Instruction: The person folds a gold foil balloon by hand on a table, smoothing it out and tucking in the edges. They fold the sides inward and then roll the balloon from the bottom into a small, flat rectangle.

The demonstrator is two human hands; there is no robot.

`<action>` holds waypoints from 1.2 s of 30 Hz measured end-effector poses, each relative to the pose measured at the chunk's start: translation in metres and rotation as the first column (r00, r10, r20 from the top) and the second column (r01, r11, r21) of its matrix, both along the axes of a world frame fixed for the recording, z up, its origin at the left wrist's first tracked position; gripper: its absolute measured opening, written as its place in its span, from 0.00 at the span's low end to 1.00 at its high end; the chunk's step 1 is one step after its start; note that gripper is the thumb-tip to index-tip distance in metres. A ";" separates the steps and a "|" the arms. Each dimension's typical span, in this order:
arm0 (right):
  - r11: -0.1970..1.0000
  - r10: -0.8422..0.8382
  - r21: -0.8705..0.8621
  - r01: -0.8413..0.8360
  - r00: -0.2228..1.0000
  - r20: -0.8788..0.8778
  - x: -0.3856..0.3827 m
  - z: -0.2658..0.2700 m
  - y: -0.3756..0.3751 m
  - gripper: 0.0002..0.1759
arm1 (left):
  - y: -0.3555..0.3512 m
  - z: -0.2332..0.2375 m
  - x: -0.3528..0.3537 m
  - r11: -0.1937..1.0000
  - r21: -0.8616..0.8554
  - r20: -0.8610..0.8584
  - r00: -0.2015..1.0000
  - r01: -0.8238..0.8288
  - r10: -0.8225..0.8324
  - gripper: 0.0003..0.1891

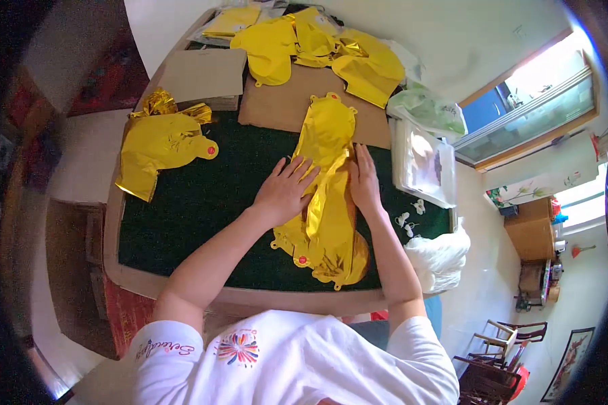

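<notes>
A long, flat gold foil balloon (330,131) lies lengthwise in front of me on the dark green tabletop. Small tabs and red round stickers show at both of its ends, and a loose strip of foil is folded up along its middle. My left hand (282,192) rests on its left side, fingers stretched out and the tips on the foil. Along the right edge, my right hand (365,183) stands with its fingers straight and close together, touching or right beside the foil. Neither hand is closed around anything.
Another gold foil balloon (165,143) lies at the left, with more gold foil balloons (267,47) at the back on cardboard (270,108). Clear plastic bags (422,162), small white string bundles (407,223) and a white plastic bag (440,255) line the right side.
</notes>
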State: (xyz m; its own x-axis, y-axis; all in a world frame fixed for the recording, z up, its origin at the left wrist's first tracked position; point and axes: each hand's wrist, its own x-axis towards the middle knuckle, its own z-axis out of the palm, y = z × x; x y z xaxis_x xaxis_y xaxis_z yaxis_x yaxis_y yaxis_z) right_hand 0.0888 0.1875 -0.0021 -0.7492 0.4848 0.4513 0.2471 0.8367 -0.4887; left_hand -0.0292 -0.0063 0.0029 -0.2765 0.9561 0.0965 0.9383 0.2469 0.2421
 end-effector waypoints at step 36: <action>0.993 0.063 0.073 -0.090 0.950 0.305 -0.012 0.008 -0.002 0.26 | -0.004 0.003 -0.002 1.000 0.006 0.011 1.000 0.025 -0.025 0.35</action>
State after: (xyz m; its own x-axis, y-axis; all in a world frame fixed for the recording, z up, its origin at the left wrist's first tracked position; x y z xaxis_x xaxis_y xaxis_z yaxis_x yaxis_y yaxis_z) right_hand 0.0771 0.1852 0.0057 -0.8902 0.3902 0.2352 0.3056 0.8942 -0.3270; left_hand -0.0307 -0.0100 0.0058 -0.2540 0.9621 0.0992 0.9414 0.2224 0.2537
